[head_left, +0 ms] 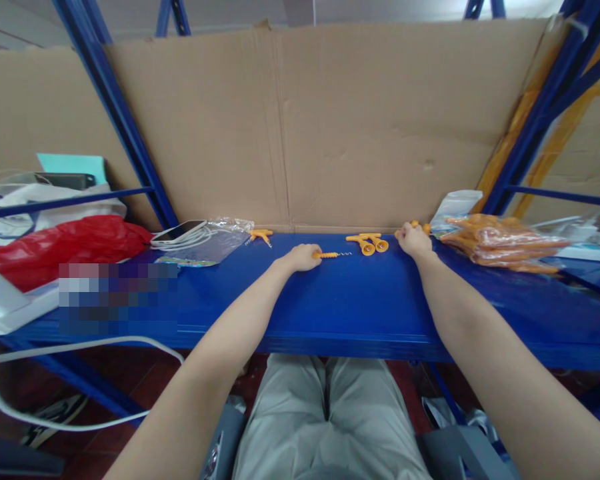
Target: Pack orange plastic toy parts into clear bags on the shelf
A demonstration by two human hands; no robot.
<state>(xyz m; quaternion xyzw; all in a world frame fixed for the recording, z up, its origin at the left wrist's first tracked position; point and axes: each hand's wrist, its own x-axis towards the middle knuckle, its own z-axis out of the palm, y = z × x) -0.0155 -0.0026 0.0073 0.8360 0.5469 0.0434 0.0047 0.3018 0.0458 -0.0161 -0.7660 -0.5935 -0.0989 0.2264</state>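
Note:
My left hand [305, 258] is closed around one end of an orange corkscrew shaft [329, 255], whose thin metal spiral points right, just above or on the blue tabletop [330, 307]. Farther right and back, my right hand [414, 239] is closed at an orange plastic piece [425, 228]; the fingers hide most of it, so its exact kind is unclear. Between the hands lie two orange corkscrew bodies [367, 247] with round cup-like ends. Orange handles with metal spirals [261, 235] rest to the left of my left hand.
A clear bag of orange parts [490, 243] lies at the right. To the left are a clear plastic pouch [215, 243], a white cable [187, 237] and a red bag [80, 243]. A cardboard sheet [355, 127] stands behind, between blue posts [115, 113].

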